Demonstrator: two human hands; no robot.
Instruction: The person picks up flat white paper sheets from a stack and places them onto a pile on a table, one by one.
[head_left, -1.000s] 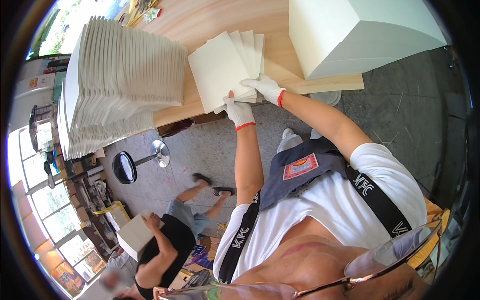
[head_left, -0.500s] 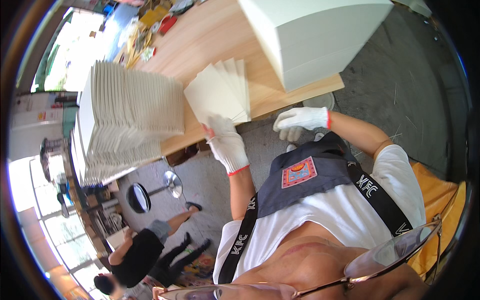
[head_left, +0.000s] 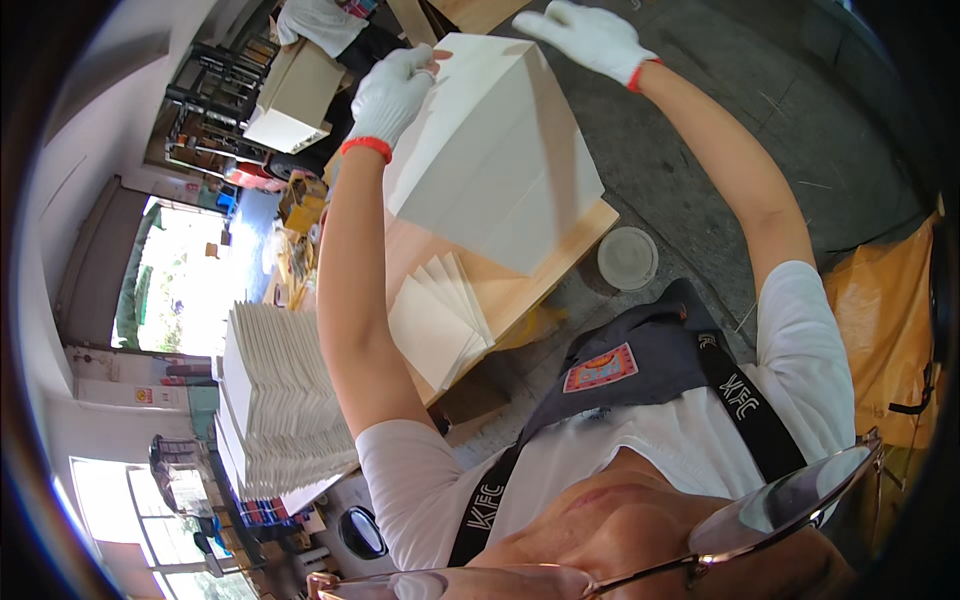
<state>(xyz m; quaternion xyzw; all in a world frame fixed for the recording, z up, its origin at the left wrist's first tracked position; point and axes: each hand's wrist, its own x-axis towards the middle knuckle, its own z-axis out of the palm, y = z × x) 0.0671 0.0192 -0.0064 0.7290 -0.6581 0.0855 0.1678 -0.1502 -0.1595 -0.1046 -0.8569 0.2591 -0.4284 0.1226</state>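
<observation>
Pale wooden table, head view: tall white stack just beside person's gloved left hand, fingers curled, grip cannot be told; gloved right hand open near stack's top; fanned sheets bodyward of left hand.

The tall white block fills the upper centre of the frame and stands between the left hand and the bare tabletop near the middle, while the right hand has open room over the grey floor at upper right. Left of centre, the left forearm crosses the picture between the layered white stack and the low fan of sheets. Bare wood separates fan from block, and a round tub obstructs the floor right of centre.
</observation>
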